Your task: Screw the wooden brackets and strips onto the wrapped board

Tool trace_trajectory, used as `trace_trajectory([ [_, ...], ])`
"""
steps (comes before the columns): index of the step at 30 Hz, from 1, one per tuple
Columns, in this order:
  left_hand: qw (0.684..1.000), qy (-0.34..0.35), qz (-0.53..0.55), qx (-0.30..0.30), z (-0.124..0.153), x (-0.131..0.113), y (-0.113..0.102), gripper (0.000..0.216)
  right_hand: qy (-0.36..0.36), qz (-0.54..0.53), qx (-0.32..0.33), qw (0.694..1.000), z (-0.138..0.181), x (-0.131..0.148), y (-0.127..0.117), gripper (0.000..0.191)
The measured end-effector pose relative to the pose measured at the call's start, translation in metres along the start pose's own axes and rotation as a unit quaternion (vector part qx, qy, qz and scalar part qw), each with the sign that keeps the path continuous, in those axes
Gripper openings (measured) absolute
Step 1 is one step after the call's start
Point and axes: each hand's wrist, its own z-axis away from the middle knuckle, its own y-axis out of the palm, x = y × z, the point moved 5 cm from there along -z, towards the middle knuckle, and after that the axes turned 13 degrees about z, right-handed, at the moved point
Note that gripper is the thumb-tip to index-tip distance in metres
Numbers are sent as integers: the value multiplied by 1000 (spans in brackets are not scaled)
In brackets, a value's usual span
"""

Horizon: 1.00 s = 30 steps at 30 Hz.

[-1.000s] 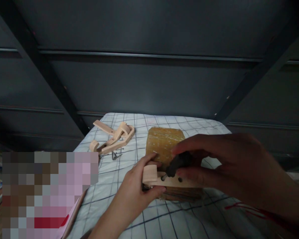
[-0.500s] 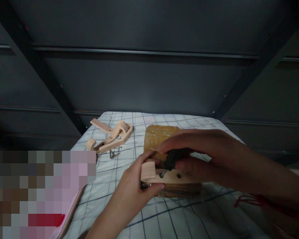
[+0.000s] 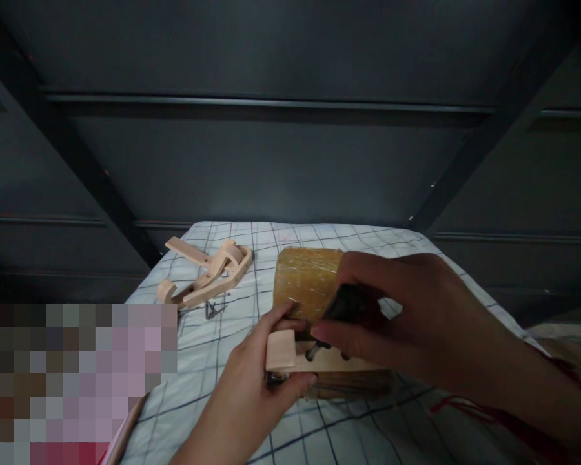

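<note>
My right hand [image 3: 392,310] grips the dark handle of a screwdriver [image 3: 343,307], its metal shaft tilted down to the left. The tip sits at a dark hole in a pale wooden hook piece [image 3: 281,352]. My left hand [image 3: 261,374] is closed around the left end of that piece, thumb in front and fingers behind. Under the piece lies a yellow-brown block wrapped in clear film [image 3: 307,274]. A second hole shows just right of the shaft, partly behind my right hand. The right end of the wooden piece is hidden.
Several more pale wooden hook pieces [image 3: 217,281] lie heaped at the left on the checked cloth [image 3: 266,236]. Small metal screws [image 3: 213,310] rest just in front of them. A blurred-out patch covers the lower left. Dark panels [image 3: 271,161] stand behind.
My right hand has turned about the screwdriver, knuckles now higher and rounder, the tip staying at the hole. The whole view has shifted slightly, moving things left and down.
</note>
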Motion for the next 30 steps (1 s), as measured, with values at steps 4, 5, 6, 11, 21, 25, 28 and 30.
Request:
trace_trajectory([
  [4,1000,11,-4,-11,1,-1,-2,61,-33,-24,1,999,-1,-2,3,6],
  [5,1000,14,-9,-16,1,-1,-2,62,-50,-36,7,998,0,-2,3,7],
  [6,1000,15,-14,-20,1,-1,-2,61,-66,-49,20,996,2,-2,3,11],
  [11,998,1,-45,-35,0,1,0,61,-118,-78,97,985,10,-6,4,32],
  [21,998,-2,-47,-42,-1,3,3,63,-30,-48,0,998,-3,-10,5,7],
  [25,998,-3,-53,-41,-3,2,2,60,13,-87,15,996,-4,-18,6,15],
  [28,998,1,-50,-36,-5,2,2,60,-37,-124,56,990,-2,-19,4,9],
  [30,998,3,-49,-34,-5,2,2,61,-79,-126,79,986,0,-17,2,13],
])
